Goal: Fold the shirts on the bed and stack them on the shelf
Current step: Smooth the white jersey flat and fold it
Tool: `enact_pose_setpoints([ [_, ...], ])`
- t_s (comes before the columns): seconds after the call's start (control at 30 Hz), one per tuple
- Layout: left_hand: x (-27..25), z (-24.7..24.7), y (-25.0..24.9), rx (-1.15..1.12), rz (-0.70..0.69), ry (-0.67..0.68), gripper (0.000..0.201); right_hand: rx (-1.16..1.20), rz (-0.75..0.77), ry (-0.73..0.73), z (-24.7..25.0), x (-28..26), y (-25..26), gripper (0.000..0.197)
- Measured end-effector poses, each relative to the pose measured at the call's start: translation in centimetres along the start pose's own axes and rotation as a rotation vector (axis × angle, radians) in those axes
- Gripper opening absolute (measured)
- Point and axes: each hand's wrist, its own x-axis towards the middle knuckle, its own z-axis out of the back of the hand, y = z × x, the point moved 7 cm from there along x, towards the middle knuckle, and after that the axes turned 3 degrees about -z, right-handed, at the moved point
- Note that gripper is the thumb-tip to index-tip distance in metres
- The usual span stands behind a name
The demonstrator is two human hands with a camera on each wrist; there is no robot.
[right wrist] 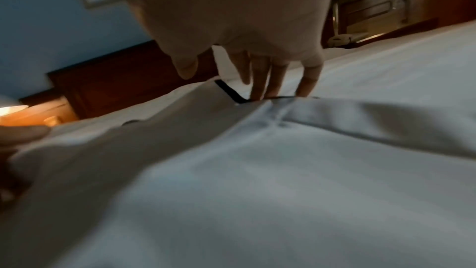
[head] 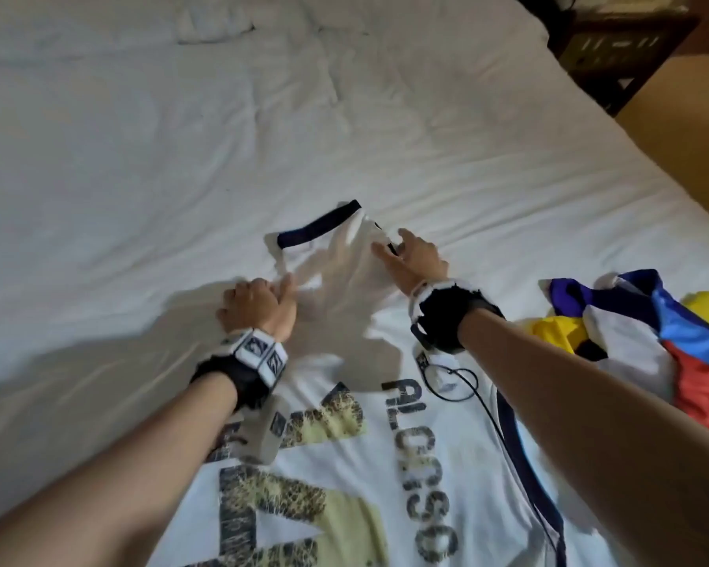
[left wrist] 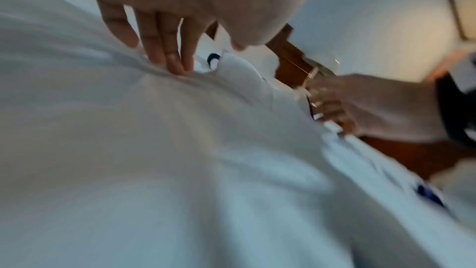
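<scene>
Shirt point(head: 344, 403) lies spread on the bed point(head: 140, 157); your left hand point(head: 258, 304) seemingly pinches its shoulder, right hand point(head: 418, 259) presses flat-fingered near the collar point(head: 316, 225). Uneven tugging could skew the fold.

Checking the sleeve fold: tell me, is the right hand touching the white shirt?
Touching. In the right wrist view the fingertips of the right hand press on the white shirt at its dark trim.
</scene>
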Motion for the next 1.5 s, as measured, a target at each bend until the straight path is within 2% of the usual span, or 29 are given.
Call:
enact_pose_setpoints([
  [0.1,4.2,-0.7,-0.6,-0.258,0.144,0.189,0.069,0.26,-0.137,0.096,-0.4,2.4,1.4,0.061],
  [0.17,5.2,-0.8,-1.4,-0.503,0.173,0.284,0.054,0.319,-0.089,0.139,-0.4,3.6,2.3,0.04],
  [0.23,5.9,-0.1,-2.1,-0.544,0.106,0.332,0.029,0.357,0.02,0.204,0.1,4.2,3.6,0.029],
  [0.3,7.8,0.9,-1.6,-0.562,0.084,0.2,0.018,0.343,0.067,0.216,0.8,4.5,4.0,0.026],
  [0.37,9.0,1.0,-1.1,-0.624,0.034,0.101,0.011,0.363,0.049,0.171,0.8,5.0,3.1,0.025],
  [0.43,9.0,0.6,-1.1,-0.556,-0.066,0.026,0.013,0.337,0.032,0.13,0.1,5.0,2.1,0.036],
  [0.5,8.0,0.9,-1.1,-0.478,-0.151,-0.1,0.008,0.137,0.071,0.129,-1.3,4.4,2.1,0.055],
  [0.57,6.1,1.7,-0.2,-0.332,-0.219,-0.245,0.028,-0.068,0.108,0.066,-2.2,2.2,3.3,0.069],
  [0.63,3.2,1.8,1.1,-0.199,-0.319,-0.326,0.043,-0.162,0.23,-0.001,-3.4,-1.8,5.5,0.072],
  [0.7,-0.7,1.1,2.9,-0.22,-0.422,-0.24,0.059,-0.16,0.401,0.049,-6.2,-7.3,7.7,0.071],
  [0.77,-4.1,-0.7,5.5,-0.204,-0.47,-0.035,0.07,-0.129,0.49,0.239,-10.2,-13.2,8.8,0.069],
  [0.83,-6.2,-2.0,8.8,-0.059,-0.537,0.115,0.07,-0.146,0.546,0.388,-13.6,-17.9,9.1,0.065],
  [0.9,-6.2,-1.6,12.8,0.144,-0.578,0.126,0.07,-0.205,0.612,0.419,-16.0,-20.3,9.2,0.062],
  [0.97,-4.2,0.3,18.0,0.255,-0.507,0.071,0.074,-0.3,0.619,0.386,-17.5,-20.5,8.9,0.072],
  [1.0,-2.6,1.7,21.1,0.297,-0.412,0.029,0.074,-0.333,0.598,0.373,-18.0,-20.2,8.7,0.076],
  [1.07,0.0,5.1,27.4,0.344,-0.105,-0.016,0.066,-0.399,0.555,0.381,-18.7,-19.7,8.4,0.074],
  [1.13,0.4,7.7,30.1,0.263,0.124,-0.042,0.063,-0.45,0.528,0.394,-19.1,-19.7,8.4,0.071],
  [1.17,0.0,8.1,29.5,0.234,0.13,-0.066,0.064,-0.471,0.514,0.389,-19.2,-19.6,8.4,0.071],
  [1.23,-2.1,7.0,24.6,0.212,-0.077,-0.08,0.064,-0.505,0.504,0.39,-19.5,-19.6,8.2,0.073],
  [1.3,-6.2,3.4,18.8,0.165,-0.346,0.001,0.061,-0.496,0.517,0.382,-19.6,-19.5,8.2,0.078],
  [1.33,-8.4,1.1,17.2,0.153,-0.43,0.066,0.06,-0.491,0.517,0.373,-19.5,-19.5,8.1,0.079],
  [1.37,-10.2,-0.4,17.2,0.17,-0.457,0.099,0.06,-0.492,0.514,0.358,-19.6,-19.5,7.9,0.078],
  [1.43,-10.4,-0.1,21.9,0.216,-0.347,0.045,0.065,-0.496,0.504,0.329,-19.7,-19.4,7.8,0.074],
  [1.5,-9.6,2.3,29.7,0.274,-0.164,-0.025,0.069,-0.508,0.501,0.316,-19.8,-19.5,7.6,0.071],
])
